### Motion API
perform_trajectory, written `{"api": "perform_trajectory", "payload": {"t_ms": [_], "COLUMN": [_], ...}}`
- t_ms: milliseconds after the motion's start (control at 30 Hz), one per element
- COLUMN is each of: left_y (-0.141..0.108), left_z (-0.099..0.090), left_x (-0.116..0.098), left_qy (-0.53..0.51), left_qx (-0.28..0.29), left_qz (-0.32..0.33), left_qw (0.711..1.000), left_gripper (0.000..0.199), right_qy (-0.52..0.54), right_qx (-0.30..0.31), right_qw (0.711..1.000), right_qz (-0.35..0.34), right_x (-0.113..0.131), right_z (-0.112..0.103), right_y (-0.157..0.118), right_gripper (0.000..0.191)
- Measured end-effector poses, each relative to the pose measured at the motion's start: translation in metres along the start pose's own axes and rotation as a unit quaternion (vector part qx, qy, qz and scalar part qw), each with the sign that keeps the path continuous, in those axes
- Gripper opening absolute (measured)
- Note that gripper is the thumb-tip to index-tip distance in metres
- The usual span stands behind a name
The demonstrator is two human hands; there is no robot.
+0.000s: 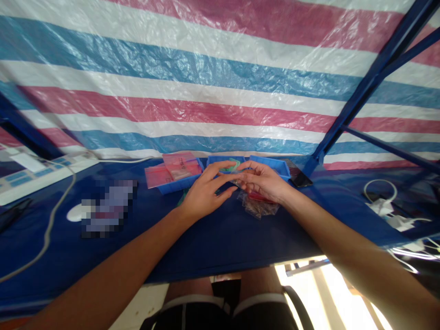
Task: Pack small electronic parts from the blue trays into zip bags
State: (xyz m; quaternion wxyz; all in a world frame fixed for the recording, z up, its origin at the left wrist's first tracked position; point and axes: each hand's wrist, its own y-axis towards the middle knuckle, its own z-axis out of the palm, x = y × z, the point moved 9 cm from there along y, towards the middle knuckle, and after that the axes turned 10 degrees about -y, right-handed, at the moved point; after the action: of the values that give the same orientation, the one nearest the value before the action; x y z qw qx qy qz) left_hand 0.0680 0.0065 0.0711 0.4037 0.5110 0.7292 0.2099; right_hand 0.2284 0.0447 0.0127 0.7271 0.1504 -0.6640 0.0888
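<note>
Reaching forward, both hands [203, 191] [263, 181] meet, fingers [225, 179] bent.

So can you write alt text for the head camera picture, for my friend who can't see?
A person's left hand and right hand are close together above a dark blue table. Crumpled clear plastic bags lie below, with blue bins behind, one holding pink bags, and a striped plastic sheet beyond.

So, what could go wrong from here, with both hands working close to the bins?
The right hand could sweep the loose clear plastic bags beneath it across the blue table. The pink plastic bags jutting over the leftmost blue plastic bin might slide out if the left hand bumps them.
</note>
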Motion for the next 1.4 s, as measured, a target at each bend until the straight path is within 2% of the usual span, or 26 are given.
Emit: {"api": "perform_trajectory", "payload": {"t_ms": [167,267,400,533,633,767,833,900,967,1033,1167,1267,1333,1400], "left_y": [-0.001,-0.002,-0.005,-0.007,-0.008,-0.005,-0.004,-0.004,-0.003,-0.003,-0.005,-0.007,-0.007,-0.008], "left_z": [-0.008,-0.013,-0.015,-0.001,0.006,0.002,-0.001,-0.004,-0.006,-0.007,-0.008,0.000,0.003,0.003], "left_x": [-0.001,0.002,0.011,0.014,0.014,0.008,0.004,0.001,0.002,0.005,0.013,0.015,0.017,0.021], "left_qy": [-0.002,-0.001,0.014,0.005,0.014,0.017,0.015,0.013,0.009,0.010,-0.005,-0.032,-0.034,-0.027], "left_qx": [-0.036,-0.054,-0.070,-0.024,0.012,0.009,-0.004,-0.018,-0.027,-0.031,-0.044,-0.011,0.002,0.003], "left_qz": [0.024,-0.004,-0.070,-0.079,-0.070,-0.016,0.015,0.034,0.027,-0.006,-0.077,-0.089,-0.093,-0.102], "left_qw": [0.999,0.999,0.995,0.997,0.997,1.000,1.000,0.999,0.999,0.999,0.996,0.995,0.995,0.994], "left_gripper": [0.018,0.016,0.019,0.038,0.046,0.052,0.043,0.026,0.015,0.014,0.026,0.042,0.053,0.060], "right_qy": [0.000,-0.055,-0.169,-0.154,-0.139,-0.048,-0.003,0.009,-0.002,-0.021,-0.107,-0.154,-0.166,-0.197], "right_qx": [-0.008,-0.039,-0.057,-0.019,-0.012,-0.029,-0.034,-0.022,-0.005,0.002,-0.012,-0.004,-0.023,-0.083], "right_qw": [0.999,0.998,0.980,0.982,0.986,0.997,0.999,0.999,0.999,0.999,0.994,0.985,0.982,0.970], "right_qz": [0.031,-0.006,-0.089,-0.104,-0.092,-0.054,-0.015,0.024,0.048,0.046,-0.036,-0.078,-0.091,-0.117], "right_x": [-0.004,0.007,0.026,0.025,0.020,0.011,0.003,-0.005,-0.008,-0.006,0.012,0.017,0.019,0.027], "right_z": [0.000,-0.004,-0.002,0.007,0.007,-0.001,-0.004,-0.003,0.000,0.002,0.005,0.009,0.003,-0.016], "right_y": [0.001,0.000,-0.006,-0.007,-0.004,-0.002,-0.001,0.000,-0.001,-0.002,-0.004,-0.004,-0.002,-0.002], "right_gripper": [0.042,0.043,0.037,0.036,0.032,0.034,0.037,0.040,0.043,0.048,0.038,0.036,0.036,0.035]}}
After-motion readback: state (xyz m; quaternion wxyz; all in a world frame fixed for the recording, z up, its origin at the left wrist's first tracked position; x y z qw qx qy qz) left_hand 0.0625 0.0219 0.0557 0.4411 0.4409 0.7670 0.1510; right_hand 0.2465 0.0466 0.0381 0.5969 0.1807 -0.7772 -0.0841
